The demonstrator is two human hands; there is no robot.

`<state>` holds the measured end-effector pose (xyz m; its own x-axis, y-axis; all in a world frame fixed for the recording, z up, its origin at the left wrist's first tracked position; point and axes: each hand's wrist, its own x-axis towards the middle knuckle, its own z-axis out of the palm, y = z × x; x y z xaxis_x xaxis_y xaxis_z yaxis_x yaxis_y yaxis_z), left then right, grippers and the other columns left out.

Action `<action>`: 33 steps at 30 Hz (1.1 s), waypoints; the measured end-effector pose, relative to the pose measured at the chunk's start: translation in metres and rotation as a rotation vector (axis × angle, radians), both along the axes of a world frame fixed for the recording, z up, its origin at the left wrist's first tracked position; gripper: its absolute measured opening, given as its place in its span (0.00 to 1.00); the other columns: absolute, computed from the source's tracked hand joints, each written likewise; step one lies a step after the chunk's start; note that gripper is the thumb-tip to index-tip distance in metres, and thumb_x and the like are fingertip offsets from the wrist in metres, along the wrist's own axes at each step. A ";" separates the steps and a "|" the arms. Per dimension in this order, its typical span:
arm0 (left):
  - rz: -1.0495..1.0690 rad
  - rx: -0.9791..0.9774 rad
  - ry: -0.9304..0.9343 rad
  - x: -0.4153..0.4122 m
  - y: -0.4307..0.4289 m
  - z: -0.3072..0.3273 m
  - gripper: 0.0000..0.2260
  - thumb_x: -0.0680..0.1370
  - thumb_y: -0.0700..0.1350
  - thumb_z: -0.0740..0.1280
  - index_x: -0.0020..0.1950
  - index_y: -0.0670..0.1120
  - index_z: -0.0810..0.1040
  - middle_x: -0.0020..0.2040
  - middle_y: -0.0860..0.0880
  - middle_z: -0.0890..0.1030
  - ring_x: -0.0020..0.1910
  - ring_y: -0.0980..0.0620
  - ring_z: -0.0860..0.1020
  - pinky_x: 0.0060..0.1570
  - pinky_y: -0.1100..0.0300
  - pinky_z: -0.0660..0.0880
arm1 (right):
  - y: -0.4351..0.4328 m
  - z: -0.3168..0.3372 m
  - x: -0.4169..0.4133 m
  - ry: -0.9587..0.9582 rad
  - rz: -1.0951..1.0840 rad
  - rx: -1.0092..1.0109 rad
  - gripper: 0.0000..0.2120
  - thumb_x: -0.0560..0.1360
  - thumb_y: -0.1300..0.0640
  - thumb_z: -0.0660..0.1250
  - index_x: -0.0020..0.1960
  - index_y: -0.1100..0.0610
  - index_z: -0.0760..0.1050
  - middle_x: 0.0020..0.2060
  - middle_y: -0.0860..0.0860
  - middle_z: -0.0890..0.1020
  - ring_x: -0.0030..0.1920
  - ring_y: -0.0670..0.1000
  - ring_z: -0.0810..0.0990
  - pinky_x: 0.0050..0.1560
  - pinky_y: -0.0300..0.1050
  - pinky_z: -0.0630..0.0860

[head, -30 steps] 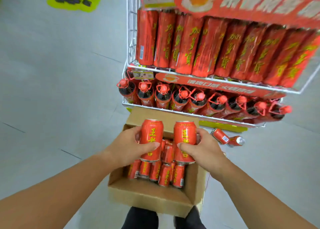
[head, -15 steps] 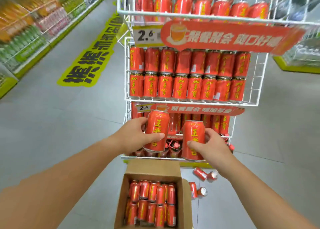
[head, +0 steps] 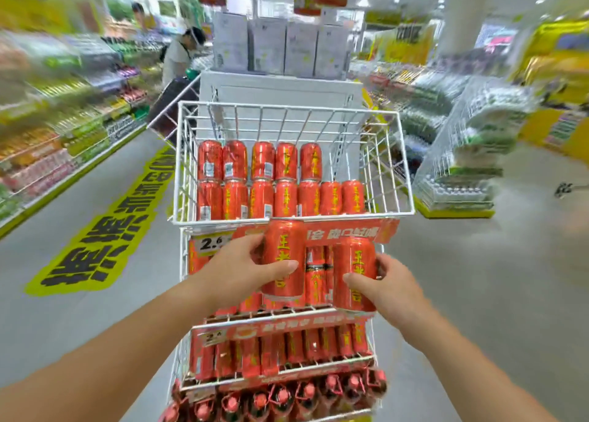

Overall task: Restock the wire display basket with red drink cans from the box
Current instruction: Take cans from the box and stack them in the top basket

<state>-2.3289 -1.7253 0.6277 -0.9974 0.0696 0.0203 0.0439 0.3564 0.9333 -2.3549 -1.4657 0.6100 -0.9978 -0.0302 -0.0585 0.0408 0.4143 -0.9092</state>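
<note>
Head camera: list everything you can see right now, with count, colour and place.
Top basket: one, white wire, top of rack.
Cans in top basket: twelve visible, red, two rows, right side unfilled.
Lower shelves: red cans, then red-capped bottles below; count unclear.
Price tag: one, under the top basket.
Held cans: two, red, left can, right can.
Shopper: one, aisle behind.
Hands: left hand, right hand.

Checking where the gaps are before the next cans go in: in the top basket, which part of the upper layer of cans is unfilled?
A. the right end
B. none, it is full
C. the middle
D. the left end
A: in the top basket, the upper layer has five cans from the left, the lower layer seven, leaving the right end open.
</note>
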 end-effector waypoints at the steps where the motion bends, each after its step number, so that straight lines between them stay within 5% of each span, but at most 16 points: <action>1: 0.002 0.013 0.014 -0.009 0.006 0.011 0.12 0.75 0.51 0.76 0.55 0.49 0.81 0.40 0.58 0.86 0.40 0.59 0.84 0.39 0.67 0.77 | 0.004 0.010 -0.010 0.022 -0.012 -0.004 0.17 0.69 0.52 0.78 0.56 0.51 0.79 0.42 0.46 0.86 0.42 0.46 0.85 0.50 0.51 0.83; 7: 0.102 0.072 0.099 -0.075 0.036 0.062 0.13 0.75 0.52 0.76 0.56 0.50 0.83 0.49 0.52 0.88 0.48 0.52 0.86 0.48 0.56 0.81 | 0.023 0.064 -0.076 0.120 0.027 -0.072 0.08 0.72 0.60 0.76 0.49 0.52 0.80 0.36 0.47 0.85 0.35 0.44 0.83 0.43 0.46 0.81; 11: 0.121 0.076 0.074 -0.134 0.051 0.081 0.16 0.74 0.54 0.77 0.58 0.49 0.81 0.50 0.51 0.87 0.49 0.51 0.86 0.53 0.50 0.82 | 0.030 0.088 -0.130 0.166 0.052 -0.070 0.09 0.71 0.54 0.76 0.50 0.51 0.80 0.37 0.47 0.85 0.35 0.45 0.82 0.35 0.41 0.76; 18: 0.219 0.002 0.028 -0.239 0.066 0.074 0.18 0.73 0.55 0.76 0.60 0.53 0.77 0.54 0.51 0.85 0.53 0.51 0.84 0.60 0.46 0.79 | 0.023 0.100 -0.228 0.138 0.001 -0.037 0.28 0.70 0.51 0.78 0.62 0.52 0.65 0.45 0.48 0.79 0.42 0.47 0.82 0.41 0.46 0.79; 21: 0.249 -0.022 0.013 -0.268 0.072 0.064 0.13 0.75 0.49 0.76 0.57 0.52 0.77 0.52 0.50 0.85 0.52 0.51 0.84 0.60 0.46 0.79 | 0.016 0.090 -0.261 0.143 -0.027 0.012 0.27 0.70 0.52 0.77 0.61 0.53 0.64 0.45 0.49 0.78 0.42 0.48 0.80 0.38 0.44 0.75; 27: 0.236 -0.074 -0.022 -0.310 0.084 0.046 0.13 0.74 0.49 0.77 0.54 0.53 0.76 0.52 0.51 0.85 0.52 0.52 0.84 0.60 0.47 0.79 | 0.006 0.063 -0.312 0.136 -0.108 0.048 0.20 0.69 0.51 0.76 0.56 0.52 0.70 0.50 0.52 0.80 0.46 0.53 0.82 0.50 0.54 0.81; 33: 0.320 -0.102 -0.023 -0.343 0.100 0.033 0.26 0.61 0.66 0.73 0.52 0.53 0.76 0.48 0.51 0.85 0.49 0.50 0.84 0.57 0.45 0.80 | 0.004 0.052 -0.347 0.119 -0.136 -0.070 0.16 0.73 0.53 0.74 0.58 0.52 0.75 0.48 0.51 0.82 0.46 0.53 0.83 0.52 0.55 0.81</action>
